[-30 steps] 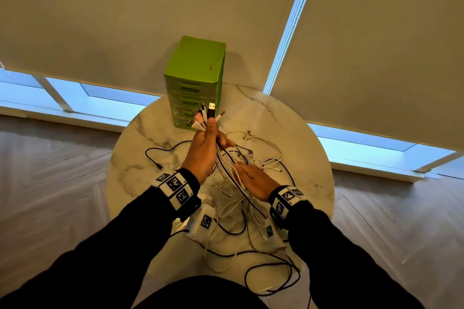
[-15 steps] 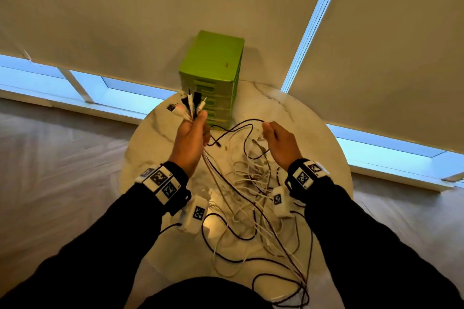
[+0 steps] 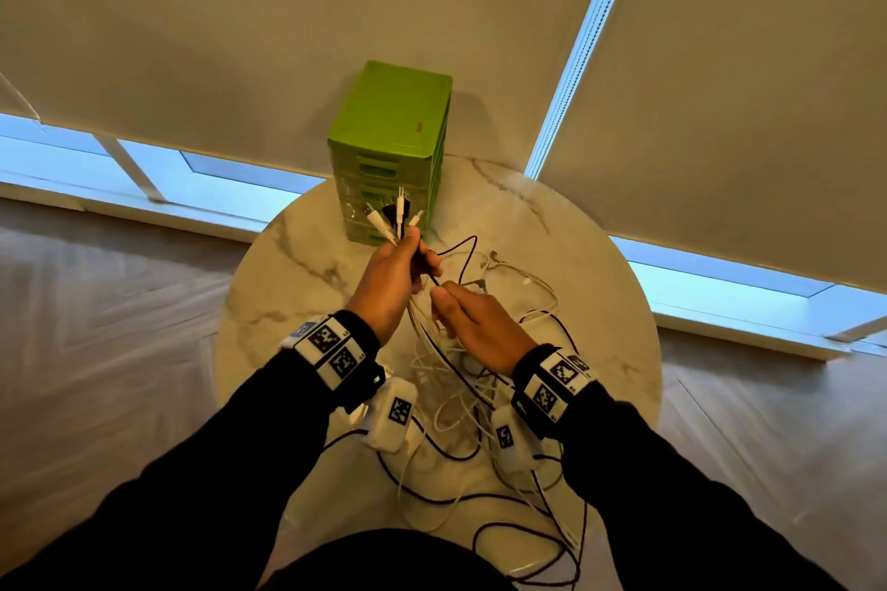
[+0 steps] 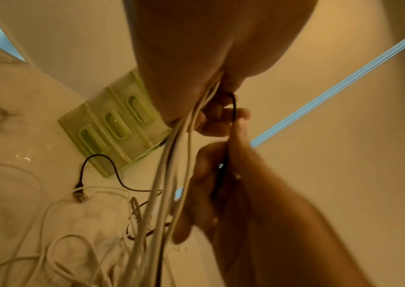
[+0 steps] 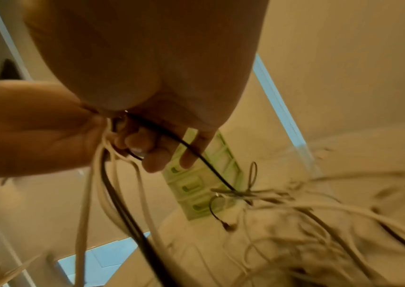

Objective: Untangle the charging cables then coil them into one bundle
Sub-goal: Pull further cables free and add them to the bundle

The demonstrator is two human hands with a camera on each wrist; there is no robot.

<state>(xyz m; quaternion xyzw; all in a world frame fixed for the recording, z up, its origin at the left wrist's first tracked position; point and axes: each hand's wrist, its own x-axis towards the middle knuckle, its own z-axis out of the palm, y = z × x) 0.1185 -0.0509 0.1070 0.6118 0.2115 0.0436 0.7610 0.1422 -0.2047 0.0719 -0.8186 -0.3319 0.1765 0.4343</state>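
Standing by the table [image 3: 297, 264] here. The left hand [image 3: 391, 281] is fisted round a bunch of cables [image 3: 451, 379] just under their plugs [image 3: 394, 218], which fan out above the thumb. The rest of the cables hang down from that fist and sprawl in a loose white-and-black tangle over the marble, some loops spilling off the near edge.

The right hand [image 3: 473, 319] sits touching the left, fingers curled, pinching a thin black cable [image 3: 461, 250] that arcs up and back over the table.

If I were doing it: keep the left fist tight so the plug ends stay lined up, and run the right hand down that one black lead slowly, feeling for where it crosses the white ones. There looks to be a small knot [image 5: 250, 191] of pale cord further along in the right wrist view, so yanking would probably just cinch it. Lift and shake, don't pull.

Only container around is the green drawer box [image 3: 396, 120] at the back of the table. All the drawers I can see look closed, so I can't tell what's inside.
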